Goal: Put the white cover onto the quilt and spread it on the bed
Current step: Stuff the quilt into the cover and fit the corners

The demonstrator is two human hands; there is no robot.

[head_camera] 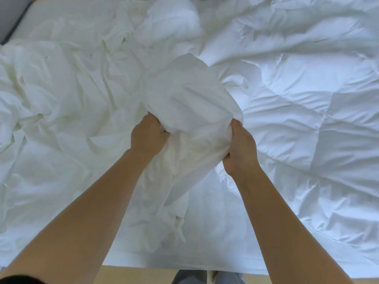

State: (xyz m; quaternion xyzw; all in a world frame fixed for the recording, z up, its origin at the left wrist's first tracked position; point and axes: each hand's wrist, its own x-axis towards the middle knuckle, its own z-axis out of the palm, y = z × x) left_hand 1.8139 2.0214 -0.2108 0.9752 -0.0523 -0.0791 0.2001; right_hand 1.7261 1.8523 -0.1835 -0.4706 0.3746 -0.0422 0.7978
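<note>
The white cover [61,103] lies crumpled over the left half of the bed, and a bunched part of it rises at the centre. My left hand [146,136] grips that bunch from the left, fingers buried in the folds. My right hand [241,148] grips it from the right, thumb on top. The white quilt [307,111], puffy with stitched seams, spreads over the right half of the bed, and one of its corners appears to run into the bunch between my hands. Loose cover fabric hangs from my hands down to the mattress.
The bed sheet [207,238] shows bare at the near edge. A white pillow [172,23] lies at the far centre. A strip of wooden floor [143,275] and my legs are visible below the near edge. A dark wall strip [12,23] borders the far left.
</note>
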